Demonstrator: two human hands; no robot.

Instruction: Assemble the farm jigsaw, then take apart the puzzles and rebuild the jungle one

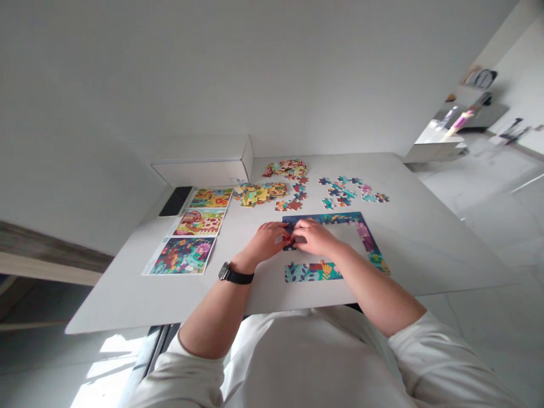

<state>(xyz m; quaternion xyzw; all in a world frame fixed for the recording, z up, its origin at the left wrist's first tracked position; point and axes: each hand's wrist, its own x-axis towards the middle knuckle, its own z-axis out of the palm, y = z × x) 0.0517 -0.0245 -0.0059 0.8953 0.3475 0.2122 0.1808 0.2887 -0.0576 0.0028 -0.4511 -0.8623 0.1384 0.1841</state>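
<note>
My left hand [267,242] and my right hand [315,236] meet at the left side of a partly assembled jigsaw puzzle [369,235]. Between their fingertips is a small dark and red puzzle piece [288,239], and the fingers of both hands are closed on it. Its lower edge shows, while the rest is partly hidden by the fingers. The joined pieces form a frame along the top and right. A separate bottom strip [310,272] with leaves and a yellow plant lies nearer to me, partly behind my right forearm.
Loose teal and purple pieces [344,192] lie beyond the puzzle. Yellow pieces [260,194] and red pieces [287,168] are heaped farther back. On the left are several picture sheets [185,256], a black phone [175,202] and a white box [204,164] against the wall.
</note>
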